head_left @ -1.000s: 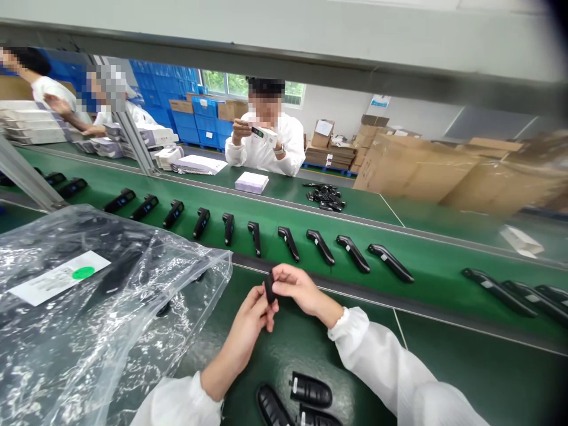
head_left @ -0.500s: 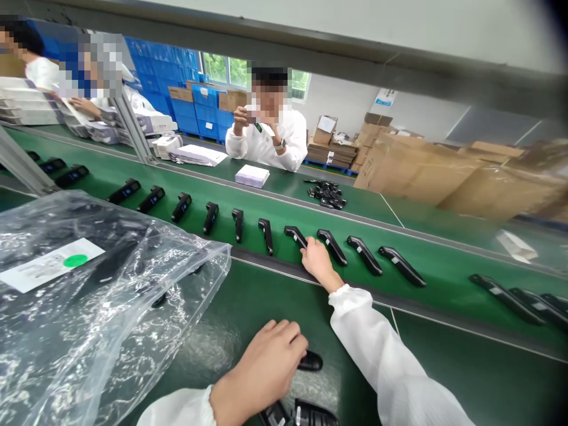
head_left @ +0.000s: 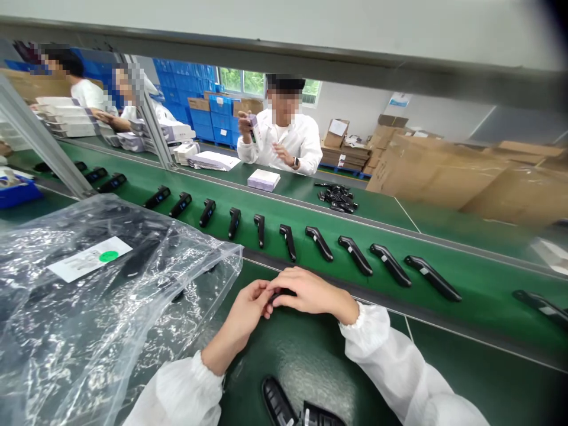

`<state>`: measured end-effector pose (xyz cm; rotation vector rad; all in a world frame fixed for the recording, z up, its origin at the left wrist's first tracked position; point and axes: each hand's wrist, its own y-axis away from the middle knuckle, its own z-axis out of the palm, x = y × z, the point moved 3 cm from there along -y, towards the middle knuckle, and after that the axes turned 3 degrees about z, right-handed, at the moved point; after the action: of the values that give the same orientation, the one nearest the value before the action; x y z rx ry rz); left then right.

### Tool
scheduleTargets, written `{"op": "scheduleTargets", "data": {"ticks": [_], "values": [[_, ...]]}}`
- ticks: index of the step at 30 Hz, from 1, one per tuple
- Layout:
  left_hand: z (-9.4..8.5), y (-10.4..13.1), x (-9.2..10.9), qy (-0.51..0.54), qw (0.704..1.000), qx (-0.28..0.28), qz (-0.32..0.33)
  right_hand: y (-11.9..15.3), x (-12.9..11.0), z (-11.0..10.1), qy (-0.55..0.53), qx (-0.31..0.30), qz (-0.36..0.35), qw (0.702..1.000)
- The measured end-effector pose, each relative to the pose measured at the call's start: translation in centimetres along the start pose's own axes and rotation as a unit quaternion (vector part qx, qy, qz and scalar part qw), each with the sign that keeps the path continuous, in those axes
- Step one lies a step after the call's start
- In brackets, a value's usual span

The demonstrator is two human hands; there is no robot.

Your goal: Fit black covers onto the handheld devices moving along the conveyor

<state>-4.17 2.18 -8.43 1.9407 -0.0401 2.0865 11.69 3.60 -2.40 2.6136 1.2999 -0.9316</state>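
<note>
My left hand [head_left: 247,307] and my right hand [head_left: 306,290] meet above the near green worktop, fingertips closed together. Between them a small black plastic part [head_left: 284,293] shows, mostly hidden by the fingers. Below, at the bottom edge, lie a ribbed black plastic piece [head_left: 278,400] and another black piece [head_left: 322,415], cut off by the frame. Just beyond my hands, a row of black handheld devices with angled heads [head_left: 318,242] stretches along the green belt [head_left: 306,272], some bearing small white labels.
A clear plastic bag [head_left: 160,278] with a white label and green dot covers the left side. Across the belt, a co-worker [head_left: 284,139] holds a small box; a purple-white box [head_left: 264,180] and a pile of black parts [head_left: 337,196] lie nearby. A metal post [head_left: 148,112] rises at left.
My right hand has come back from the device row to my left hand. My left hand has risen from the worktop, and the black part beneath it is gone from there. The devices have shifted in view.
</note>
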Motion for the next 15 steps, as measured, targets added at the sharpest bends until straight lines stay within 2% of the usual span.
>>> {"op": "scheduleTargets", "data": {"ticks": [2,3,4,5,7,8,9,11,13,15], "values": [[-0.4,0.6,1.2,-0.015,1.0,0.013,0.003,-0.5,0.6,0.2,0.02,0.033,0.038,0.999],[-0.7,1.1,2.1,-0.06,0.998,0.004,0.018,-0.6,1.5,0.1,0.017,0.068,0.075,0.995],[-0.8,1.6,3.1,-0.125,0.991,-0.03,0.039,-0.7,2.8,0.0,0.009,0.112,0.123,0.986],[-0.9,2.3,3.9,-0.203,0.973,-0.09,0.062,-0.6,4.2,-0.2,0.002,0.159,0.176,0.971],[-0.5,3.9,4.9,-0.338,0.898,-0.266,0.094,-0.2,7.0,-0.2,0.01,0.237,0.271,0.933],[-0.4,4.8,5.0,-0.384,0.852,-0.34,0.102,-0.1,8.2,-0.1,0.027,0.26,0.307,0.915],[-0.2,5.5,4.9,-0.42,0.812,-0.392,0.106,0.1,9.2,0.0,0.05,0.27,0.333,0.902],[0.2,6.2,4.3,-0.474,0.762,-0.428,0.11,0.1,10.4,0.5,0.095,0.265,0.363,0.888],[0.6,6.3,3.6,-0.505,0.742,-0.426,0.112,0.0,10.9,0.9,0.128,0.25,0.379,0.882],[1.0,6.1,3.1,-0.512,0.739,-0.421,0.125,-0.1,11.0,1.1,0.157,0.234,0.395,0.874]]}}
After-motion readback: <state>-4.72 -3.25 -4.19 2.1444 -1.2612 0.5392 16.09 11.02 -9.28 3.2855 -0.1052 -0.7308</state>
